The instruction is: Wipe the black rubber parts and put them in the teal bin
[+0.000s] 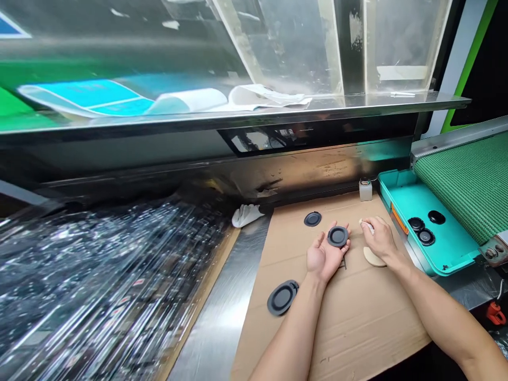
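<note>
A round black plastic part [338,236] with a raised ring rests on the upturned palm and fingers of my left hand [323,257]. My right hand [380,239] is closed in a pinch just to the right of it. A small whitish bit shows at its fingertips, too small to name. Beneath my right hand lies a round beige pad [373,257], partly covered. Two more black round parts lie on the cardboard sheet [357,323]: one part [313,218] behind my left hand, another part [282,298] left of my forearm.
A teal tray [452,248] with several black round pieces stands at the right, beside a green conveyor belt [468,180]. A small bottle [365,189] stands at the back. Clear plastic wrap [99,286] fills the left; a white glove [246,215] lies near it.
</note>
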`<state>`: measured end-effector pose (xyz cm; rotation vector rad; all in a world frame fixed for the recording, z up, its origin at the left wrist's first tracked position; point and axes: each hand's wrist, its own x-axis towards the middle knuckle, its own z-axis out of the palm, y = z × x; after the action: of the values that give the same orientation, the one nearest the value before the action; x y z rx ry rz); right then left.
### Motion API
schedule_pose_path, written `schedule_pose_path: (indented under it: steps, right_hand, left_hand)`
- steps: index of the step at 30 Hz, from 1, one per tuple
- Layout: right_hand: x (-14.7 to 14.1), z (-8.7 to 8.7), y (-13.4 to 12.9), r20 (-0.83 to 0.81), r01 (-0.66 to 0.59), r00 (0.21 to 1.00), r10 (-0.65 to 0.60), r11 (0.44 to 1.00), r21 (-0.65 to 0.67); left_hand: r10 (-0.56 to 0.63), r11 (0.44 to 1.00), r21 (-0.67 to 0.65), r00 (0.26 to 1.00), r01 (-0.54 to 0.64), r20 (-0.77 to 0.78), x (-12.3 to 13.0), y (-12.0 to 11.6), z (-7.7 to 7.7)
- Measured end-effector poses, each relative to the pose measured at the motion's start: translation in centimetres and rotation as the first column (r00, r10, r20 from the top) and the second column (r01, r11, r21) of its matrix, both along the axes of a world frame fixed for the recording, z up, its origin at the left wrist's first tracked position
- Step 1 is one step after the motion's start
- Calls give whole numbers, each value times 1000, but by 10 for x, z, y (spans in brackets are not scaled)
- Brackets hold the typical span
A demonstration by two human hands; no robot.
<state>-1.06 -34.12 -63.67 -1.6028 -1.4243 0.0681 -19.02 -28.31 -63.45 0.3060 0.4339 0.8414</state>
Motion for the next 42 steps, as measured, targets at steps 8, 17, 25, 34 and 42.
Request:
schedule_pose_path:
  steps: [8,17,25,34,42]
  right_hand:
    - [1,10,2,-317,-201,936,156,973,-115]
    - [-18,15,-3,-142,-270,959,244,939,-211]
    - [-35,9,-5,155,-282,938,312,941,-188]
    - [-34,8,-6,169,-268,939,298,946,-182]
    - [-25,6,-4,151,-189,963,221,961,-203]
  left_hand:
    - [-124,990,-87,986,115,-115,4,0,5]
    - [-219,976,-87,904,201,-368,9,-6,11]
    - [60,993,118,823,8,-565,25,-22,5]
    - [146,983,175,778,-47,-612,25,-23,3]
    - [48,982,173,794,73,-606,25,-23,3]
